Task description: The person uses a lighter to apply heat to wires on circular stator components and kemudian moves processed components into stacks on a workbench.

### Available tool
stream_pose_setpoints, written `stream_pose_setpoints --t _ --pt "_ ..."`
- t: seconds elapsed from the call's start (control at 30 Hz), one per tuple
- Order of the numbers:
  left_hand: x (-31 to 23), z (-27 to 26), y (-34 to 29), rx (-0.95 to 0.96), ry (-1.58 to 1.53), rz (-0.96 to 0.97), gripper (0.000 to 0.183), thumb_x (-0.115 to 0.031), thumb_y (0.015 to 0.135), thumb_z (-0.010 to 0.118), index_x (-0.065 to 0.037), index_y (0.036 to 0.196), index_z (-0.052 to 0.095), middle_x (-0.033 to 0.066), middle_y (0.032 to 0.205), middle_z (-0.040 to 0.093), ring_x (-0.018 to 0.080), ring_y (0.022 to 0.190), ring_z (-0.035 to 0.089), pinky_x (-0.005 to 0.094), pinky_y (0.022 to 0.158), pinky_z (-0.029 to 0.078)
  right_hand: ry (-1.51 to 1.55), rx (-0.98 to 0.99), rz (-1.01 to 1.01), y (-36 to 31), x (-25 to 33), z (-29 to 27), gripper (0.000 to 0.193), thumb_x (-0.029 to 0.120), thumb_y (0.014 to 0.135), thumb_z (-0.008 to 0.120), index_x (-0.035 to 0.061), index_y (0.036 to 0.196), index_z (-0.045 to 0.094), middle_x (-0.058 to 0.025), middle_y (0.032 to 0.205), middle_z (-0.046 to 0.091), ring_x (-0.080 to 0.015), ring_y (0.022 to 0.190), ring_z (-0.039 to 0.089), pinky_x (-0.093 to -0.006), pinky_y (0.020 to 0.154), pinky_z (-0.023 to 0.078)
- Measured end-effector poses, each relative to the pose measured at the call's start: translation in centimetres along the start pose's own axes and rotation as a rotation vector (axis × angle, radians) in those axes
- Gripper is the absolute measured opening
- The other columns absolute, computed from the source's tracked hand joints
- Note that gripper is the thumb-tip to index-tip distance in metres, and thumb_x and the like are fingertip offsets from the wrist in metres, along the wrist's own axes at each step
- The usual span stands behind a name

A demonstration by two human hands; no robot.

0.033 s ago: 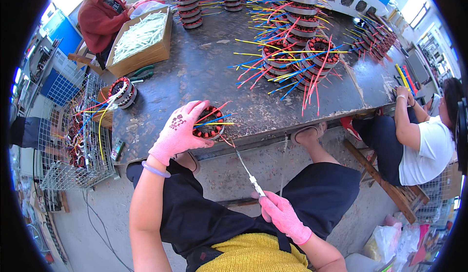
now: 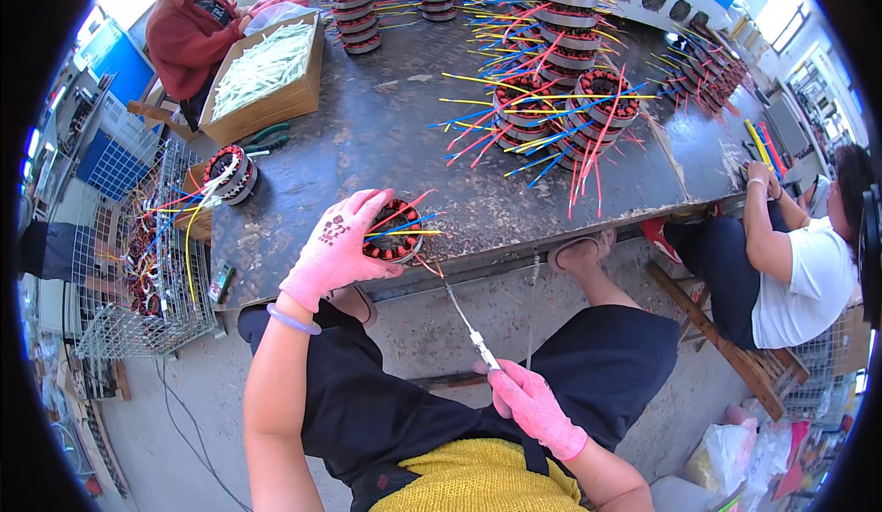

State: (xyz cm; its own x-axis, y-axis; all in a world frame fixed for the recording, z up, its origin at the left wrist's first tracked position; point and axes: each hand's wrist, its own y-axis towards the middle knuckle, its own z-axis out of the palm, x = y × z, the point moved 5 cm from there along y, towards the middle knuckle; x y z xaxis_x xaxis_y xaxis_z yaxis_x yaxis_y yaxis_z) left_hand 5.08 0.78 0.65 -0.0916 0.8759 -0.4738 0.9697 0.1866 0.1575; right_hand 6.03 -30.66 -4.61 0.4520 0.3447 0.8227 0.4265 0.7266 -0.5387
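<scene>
My left hand (image 2: 340, 244), in a pink glove, is wrapped round the left side of a motor stator (image 2: 397, 252) at the table's front edge. The stator has a ring of dark and red windings, with red, blue and yellow leads sticking out to the right. Below the table edge, my right hand (image 2: 535, 408), also in a pink glove, is closed on the white handle of a thin tool (image 2: 480, 342). Its slender shaft slants up toward the stator. A reddish, copper-looking wire (image 2: 429, 265) runs between the stator and the tool's tip; how they join is too small to tell.
Stacked stators (image 2: 602, 112) with bristling coloured leads cover the table's back and right. A lone stator (image 2: 231, 177) sits left, near green-handled pliers (image 2: 269, 135) and a cardboard box (image 2: 303, 94) of white tubes. A wire basket (image 2: 96, 333) stands left. Co-workers are at the back left and right.
</scene>
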Motion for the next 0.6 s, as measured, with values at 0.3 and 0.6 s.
stream_pose_setpoints --t 0.3,0.6 --pt "-0.02 -0.14 0.14 0.023 0.019 -0.023 0.095 -0.028 0.056 0.089 -0.001 0.138 0.049 0.018 0.135 0.053 0.037 0.122 0.053 0.0417 0.105 0.043 0.026 -0.008 0.017 -0.02 0.08 0.15 0.037 0.027 0.104 0.049 0.0007 0.128 0.059 0.005 0.067 0.044 -0.0048 0.058 0.043 -0.0234 0.054 0.037" --pt "-0.23 -0.04 0.24 0.049 0.029 -0.067 0.099 -0.031 0.057 0.09 0.0 0.141 0.047 0.0196 0.138 0.05 0.0381 0.126 0.051 0.042 0.107 0.042 -0.004 0.0 -0.003 0.22 -0.05 -0.06 0.036 0.025 0.104 0.048 -0.001 0.127 0.059 0.0024 0.068 0.05 -0.0062 0.06 0.046 -0.025 0.056 0.04"
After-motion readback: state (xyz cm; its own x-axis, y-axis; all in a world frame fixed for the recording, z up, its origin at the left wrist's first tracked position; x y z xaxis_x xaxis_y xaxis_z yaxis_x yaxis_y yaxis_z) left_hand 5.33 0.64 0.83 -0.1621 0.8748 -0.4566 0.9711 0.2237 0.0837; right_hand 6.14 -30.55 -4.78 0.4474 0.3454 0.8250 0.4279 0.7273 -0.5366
